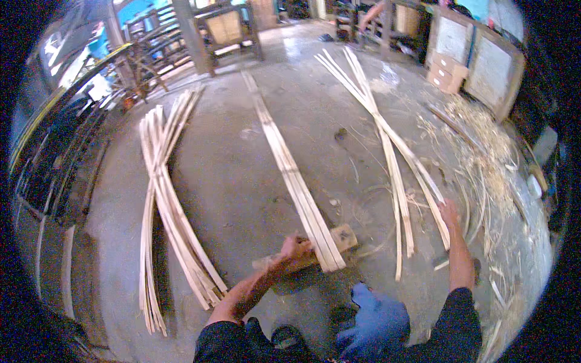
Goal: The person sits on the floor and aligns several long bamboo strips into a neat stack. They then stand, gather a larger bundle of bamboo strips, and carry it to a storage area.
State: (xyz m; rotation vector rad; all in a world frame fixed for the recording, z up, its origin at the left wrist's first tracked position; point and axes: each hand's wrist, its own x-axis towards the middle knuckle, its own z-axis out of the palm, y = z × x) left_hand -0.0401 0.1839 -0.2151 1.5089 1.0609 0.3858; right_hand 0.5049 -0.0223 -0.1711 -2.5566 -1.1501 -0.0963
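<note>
Pale split bamboo strips [301,196] lie side by side down the middle of the floor, their near ends resting across a wooden block [343,238]. At the left edge of these strips, over the block, is my left hand [296,247] with its fingers curled; what they close on is hidden. My right hand [448,213] reaches out to the right and is closed on the near part of a bamboo strip [417,164]. That strip belongs to a crossed pile of bamboo strips [390,169] on the floor.
A thicker crossed pile of bamboo strips [158,172] lies to the left. Shavings [484,136] litter the right side, near a cardboard box [446,72] and a framed panel [493,69]. Wooden furniture [227,33] stands at the back. Dark long pieces [57,163] are stacked far left.
</note>
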